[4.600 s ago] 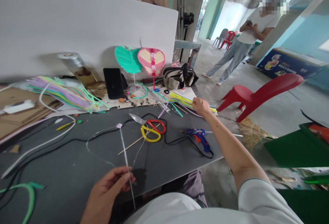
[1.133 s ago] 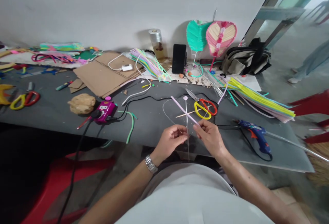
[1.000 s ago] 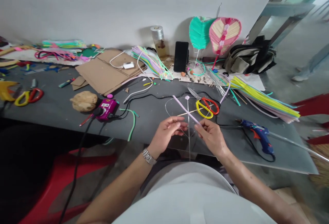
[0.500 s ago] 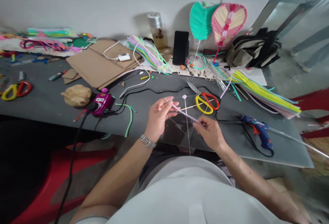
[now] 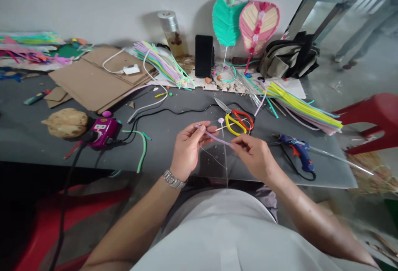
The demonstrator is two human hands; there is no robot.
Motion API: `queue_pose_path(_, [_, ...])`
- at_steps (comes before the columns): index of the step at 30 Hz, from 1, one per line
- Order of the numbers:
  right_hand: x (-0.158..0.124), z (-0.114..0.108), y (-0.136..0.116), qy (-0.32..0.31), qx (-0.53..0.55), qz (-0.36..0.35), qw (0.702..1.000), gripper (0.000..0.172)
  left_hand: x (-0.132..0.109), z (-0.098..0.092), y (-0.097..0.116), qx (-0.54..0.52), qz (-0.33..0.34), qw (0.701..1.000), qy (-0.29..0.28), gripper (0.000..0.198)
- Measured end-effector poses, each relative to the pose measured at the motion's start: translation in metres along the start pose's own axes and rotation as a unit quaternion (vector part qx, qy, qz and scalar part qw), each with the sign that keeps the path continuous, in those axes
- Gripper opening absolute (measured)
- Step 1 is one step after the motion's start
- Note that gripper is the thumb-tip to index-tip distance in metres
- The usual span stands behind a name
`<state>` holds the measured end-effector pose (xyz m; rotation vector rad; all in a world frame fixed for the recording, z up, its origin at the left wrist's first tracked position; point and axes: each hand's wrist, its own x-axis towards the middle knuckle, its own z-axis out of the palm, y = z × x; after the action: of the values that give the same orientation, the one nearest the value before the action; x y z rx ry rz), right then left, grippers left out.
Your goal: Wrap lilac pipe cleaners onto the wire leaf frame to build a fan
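Between my two hands a light purple pipe cleaner [image 5: 217, 139] is stretched, slightly bowed. My left hand [image 5: 190, 144] pinches one end between thumb and fingers, and my right hand [image 5: 252, 155] grips the other end. Just behind them, a thin rod with a small pale purple tip [image 5: 221, 120] lies on the table and runs toward my body. A thin wire [image 5: 213, 155] loops below my left hand. Scissors [image 5: 236, 121] with one yellow and one red handle lie behind my right hand, over a thin wooden stick.
A blue glue gun [image 5: 295, 151] lies at right, a purple power socket [image 5: 105, 132] at left. Farther back are cardboard sheets [image 5: 90, 80], bundled pipe cleaners [image 5: 161, 61], a phone [image 5: 203, 56], a bottle [image 5: 172, 35], two leaf-shaped fans [image 5: 259, 26] and a bag [image 5: 289, 57].
The view has shifted to the right, so the table's things appear farther left. The pipe cleaner, still held at both ends, now bows slightly. My right hand's fingers have curled more.
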<state>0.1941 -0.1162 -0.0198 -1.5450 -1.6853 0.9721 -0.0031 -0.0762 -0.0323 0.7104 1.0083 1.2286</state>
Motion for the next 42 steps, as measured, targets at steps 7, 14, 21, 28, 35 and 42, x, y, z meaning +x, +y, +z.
queue_pose_path(7, [0.014, 0.002, -0.012, -0.028, 0.062, 0.016, 0.998, 0.014, -0.006, 0.004, 0.005, -0.04, -0.042, 0.997, -0.046, 0.032])
queue_pose_path(14, [0.011, -0.008, -0.015, -0.046, 0.163, 0.033, 0.985, 0.02, -0.001, 0.001, 0.009, -0.073, -0.091, 0.989, -0.09, 0.024])
queue_pose_path(21, [0.01, -0.008, -0.017, -0.044, 0.135, 0.027, 0.989, 0.017, 0.001, 0.002, 0.012, -0.057, -0.08, 0.989, -0.113, 0.028])
queue_pose_path(28, [0.009, -0.012, -0.009, 0.011, 0.049, -0.009, 0.999, 0.015, -0.008, 0.008, 0.006, -0.097, -0.082, 0.988, -0.083, 0.04])
queue_pose_path(35, [0.006, -0.027, 0.002, 0.039, 0.027, -0.008, 0.999, 0.013, -0.021, 0.015, -0.015, -0.14, -0.042, 0.989, -0.025, 0.027])
queue_pose_path(42, [0.007, -0.023, 0.011, 0.057, -0.009, -0.014, 0.998, 0.013, -0.032, 0.003, -0.03, -0.019, 0.05, 0.999, -0.002, 0.032])
